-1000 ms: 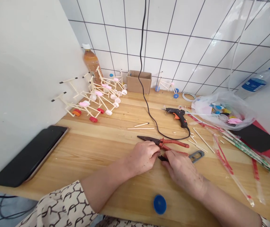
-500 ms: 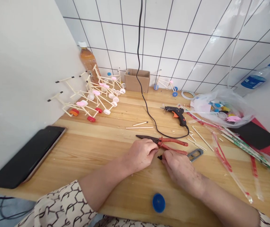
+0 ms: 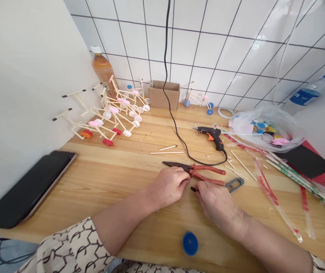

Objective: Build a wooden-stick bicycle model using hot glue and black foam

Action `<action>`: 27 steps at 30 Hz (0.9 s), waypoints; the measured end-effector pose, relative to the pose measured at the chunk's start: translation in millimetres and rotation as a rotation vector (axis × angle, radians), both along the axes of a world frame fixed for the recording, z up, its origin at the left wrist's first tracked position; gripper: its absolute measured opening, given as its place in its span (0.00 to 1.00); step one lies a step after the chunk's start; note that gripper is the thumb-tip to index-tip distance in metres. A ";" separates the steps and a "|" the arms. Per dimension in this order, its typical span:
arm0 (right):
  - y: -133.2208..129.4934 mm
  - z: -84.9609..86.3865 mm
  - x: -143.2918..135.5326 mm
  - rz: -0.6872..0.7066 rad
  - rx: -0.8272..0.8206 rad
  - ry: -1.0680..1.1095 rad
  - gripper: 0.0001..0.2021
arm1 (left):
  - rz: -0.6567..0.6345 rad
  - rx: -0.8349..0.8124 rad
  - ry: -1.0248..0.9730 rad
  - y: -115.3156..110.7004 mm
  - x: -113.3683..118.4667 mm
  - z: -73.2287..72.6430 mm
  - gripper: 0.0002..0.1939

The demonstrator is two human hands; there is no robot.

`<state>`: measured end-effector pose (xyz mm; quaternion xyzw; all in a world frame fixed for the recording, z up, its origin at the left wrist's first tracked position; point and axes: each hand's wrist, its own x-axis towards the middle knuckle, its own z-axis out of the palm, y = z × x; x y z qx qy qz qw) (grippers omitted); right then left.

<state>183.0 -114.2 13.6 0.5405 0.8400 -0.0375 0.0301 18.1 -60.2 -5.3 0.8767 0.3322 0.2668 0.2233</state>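
My left hand (image 3: pixel 170 185) is closed in a pinch beside the jaws of red-handled pliers (image 3: pixel 208 169); what its fingertips hold is hidden. Just right of it, my right hand (image 3: pixel 215 203) is closed on a small black piece (image 3: pixel 193 189) that sticks out from its fingertips. A grey metal tool (image 3: pixel 235 184) lies beyond the right hand, partly hidden by it. Nearer the table's front edge lies a blue bottle cap (image 3: pixel 190 243). Two thin sticks (image 3: pixel 166 152) rest behind the pliers.
A black glue gun (image 3: pixel 212 136) with its cable lies behind the pliers. Stick models with cap wheels (image 3: pixel 114 110) stand back left, near a cardboard box (image 3: pixel 164 95). A phone (image 3: pixel 28 187) is at left, a bag of caps (image 3: pixel 265 131) at right.
The camera view has shifted slightly. The black piece at my right fingertips has turned a little. Both hands otherwise stay in nearly the same place.
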 end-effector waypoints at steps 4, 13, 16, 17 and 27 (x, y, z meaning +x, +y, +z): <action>-1.7 -1.2 -3.0 0.010 -0.002 -0.035 0.08 | 0.009 0.002 -0.002 0.0 -0.5 -1.3 0.11; 19.7 15.0 33.5 -0.146 -0.027 0.359 0.09 | 0.032 -0.015 -0.038 0.3 -0.3 -3.4 0.09; 40.1 28.4 69.0 -0.362 0.087 0.474 0.07 | 0.041 0.000 -0.044 0.2 -0.1 -2.7 0.09; 46.9 31.4 81.2 -0.446 0.138 0.467 0.06 | 0.040 0.001 -0.045 0.2 0.0 -2.8 0.09; 78.7 12.2 156.3 -0.829 0.259 0.184 0.08 | 0.044 -0.026 -0.040 0.6 0.4 -6.1 0.09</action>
